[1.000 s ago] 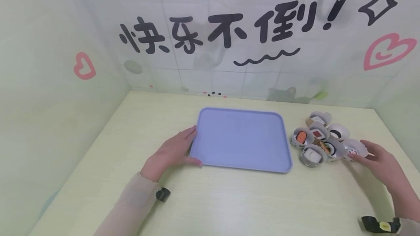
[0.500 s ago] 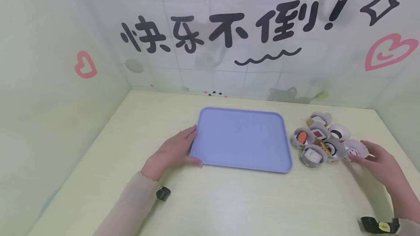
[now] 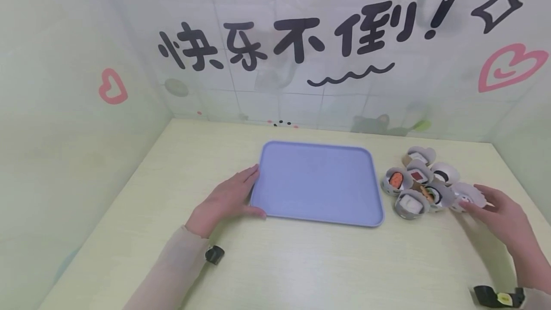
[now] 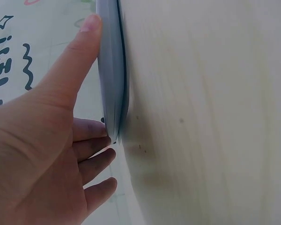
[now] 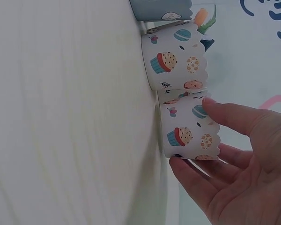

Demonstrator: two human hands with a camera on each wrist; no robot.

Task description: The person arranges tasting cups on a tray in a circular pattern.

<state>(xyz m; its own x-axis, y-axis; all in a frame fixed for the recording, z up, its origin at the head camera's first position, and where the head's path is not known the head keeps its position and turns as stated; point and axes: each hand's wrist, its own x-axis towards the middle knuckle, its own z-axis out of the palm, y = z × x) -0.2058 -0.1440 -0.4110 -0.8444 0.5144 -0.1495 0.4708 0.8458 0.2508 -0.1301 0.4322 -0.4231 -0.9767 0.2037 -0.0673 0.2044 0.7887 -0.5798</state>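
Note:
My left hand (image 3: 225, 199) rests at the left side of a flat blue-purple tray (image 3: 318, 183), fingers along the rim and thumb by the near left corner. In the left wrist view the thumb lies against the tray's edge (image 4: 113, 70). On the right, my right hand (image 3: 503, 212) holds a paper baking cup (image 3: 469, 195) between thumb and fingers. The right wrist view shows this cup (image 5: 189, 133) upright, printed with cupcakes. Inside it sits a small white piece with red marks, partly hidden by the thumb.
Several more paper cups stand bunched beside the tray, holding small sushi-like pieces, among them an orange-topped piece (image 3: 395, 180) and a white piece (image 3: 410, 204). A printed backdrop (image 3: 258, 99) rises behind the pale wooden table (image 3: 301, 267).
The cup in my right hand has shifted slightly to the right. My left hand and the tray stay in place.

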